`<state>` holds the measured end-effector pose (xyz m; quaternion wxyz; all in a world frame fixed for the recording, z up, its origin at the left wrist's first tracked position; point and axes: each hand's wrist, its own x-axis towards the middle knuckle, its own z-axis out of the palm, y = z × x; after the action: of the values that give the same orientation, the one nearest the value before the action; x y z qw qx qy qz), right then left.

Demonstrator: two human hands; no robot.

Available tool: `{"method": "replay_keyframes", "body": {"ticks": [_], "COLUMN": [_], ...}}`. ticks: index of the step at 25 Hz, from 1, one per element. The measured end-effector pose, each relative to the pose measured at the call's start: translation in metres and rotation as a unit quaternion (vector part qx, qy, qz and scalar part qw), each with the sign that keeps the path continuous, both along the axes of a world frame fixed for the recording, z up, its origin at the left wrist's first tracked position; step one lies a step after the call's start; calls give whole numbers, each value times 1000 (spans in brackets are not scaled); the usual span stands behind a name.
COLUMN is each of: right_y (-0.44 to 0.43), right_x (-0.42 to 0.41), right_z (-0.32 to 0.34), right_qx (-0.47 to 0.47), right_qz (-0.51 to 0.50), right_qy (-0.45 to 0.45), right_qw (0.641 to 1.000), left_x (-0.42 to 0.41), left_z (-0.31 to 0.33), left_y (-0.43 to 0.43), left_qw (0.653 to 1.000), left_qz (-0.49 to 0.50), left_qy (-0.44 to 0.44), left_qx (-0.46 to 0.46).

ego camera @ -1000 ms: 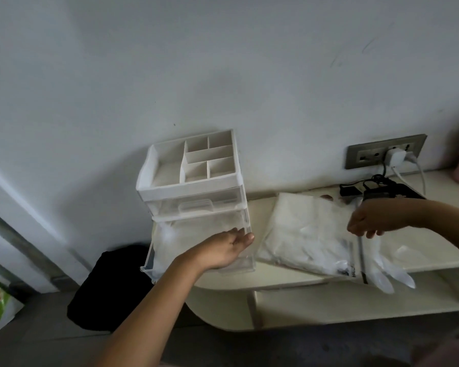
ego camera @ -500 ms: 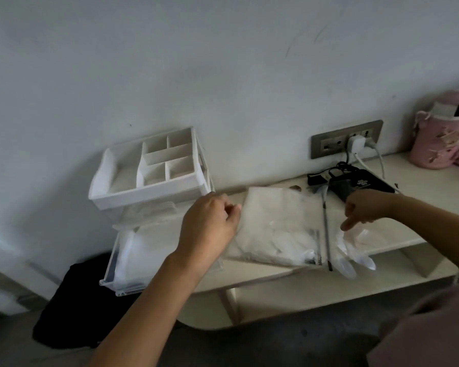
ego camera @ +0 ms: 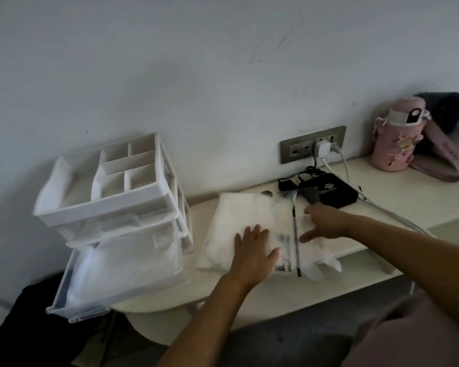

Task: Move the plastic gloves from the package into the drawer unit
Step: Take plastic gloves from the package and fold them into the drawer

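A clear plastic package (ego camera: 231,226) of white plastic gloves lies flat on the pale shelf (ego camera: 355,268). My left hand (ego camera: 253,254) presses flat on the package's front part, fingers straight. My right hand (ego camera: 325,222) reaches over the package's open right end, fingers spread; what its fingertips touch is blurred. Loose glove fingers (ego camera: 321,268) stick out at the package's right edge. The white drawer unit (ego camera: 112,207) stands at the left, its clear bottom drawer (ego camera: 117,276) pulled out with pale plastic inside.
A black box (ego camera: 331,193) with cables sits behind the package below a wall socket (ego camera: 313,148). A pink bottle (ego camera: 392,144) stands at the far right. A dark bag (ego camera: 24,327) lies on the floor under the drawer. The shelf's front edge curves at the left.
My left hand has left the drawer unit and come down flat on the package. My right hand has shifted left over the package's open end. The view has swung to the right.
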<state>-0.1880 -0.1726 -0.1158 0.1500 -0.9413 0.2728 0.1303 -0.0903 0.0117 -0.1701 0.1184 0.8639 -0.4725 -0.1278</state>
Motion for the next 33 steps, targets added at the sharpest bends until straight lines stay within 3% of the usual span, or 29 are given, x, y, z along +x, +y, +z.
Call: {"method": "replay_keyframes", "body": {"ticks": [5,9,12,13,15,17,19,21,22,23,24,27,33], "right_y": [2,2,-6,-7,-2,16,26,33,34,35,35,40,68], "right_x": [8,12,2,-6,-21,-34,-39,-37,-36,-36,-35,-33,-26], "right_z": [-3,15,50,63,84,106,117,120,120,119,117,115,121], "right_qx": [-16,-35,-17,10,168,370,493,526,520,508,489,448,402], "right_qz": [44,49,-15,-42,-63,-33,9,52,68,74,75,68,146], "right_qy": [7,9,-71,-112,-213,-299,-307,-300,-300,-304,-304,-295,-260], "right_qw": [999,998,997,993,960,879,814,794,796,803,814,841,866], "left_x": [-6,-6,-5,-6,-7,-7,-5,-4,-2,2,7,25,39], "left_z": [-22,-24,-19,-15,-1,18,38,62,71,79,88,111,157], "left_y": [6,5,3,3,2,4,5,11,15,20,26,51,95], "left_qw": [990,982,980,979,960,897,776,632,583,561,561,639,740], "left_qz": [23,73,94,103,144,186,196,195,188,188,200,255,213], "left_qy": [-40,23,51,69,151,297,507,679,720,733,726,651,579], "left_qx": [-133,-171,-165,-164,-189,-268,-319,-320,-326,-336,-343,-320,-267]}}
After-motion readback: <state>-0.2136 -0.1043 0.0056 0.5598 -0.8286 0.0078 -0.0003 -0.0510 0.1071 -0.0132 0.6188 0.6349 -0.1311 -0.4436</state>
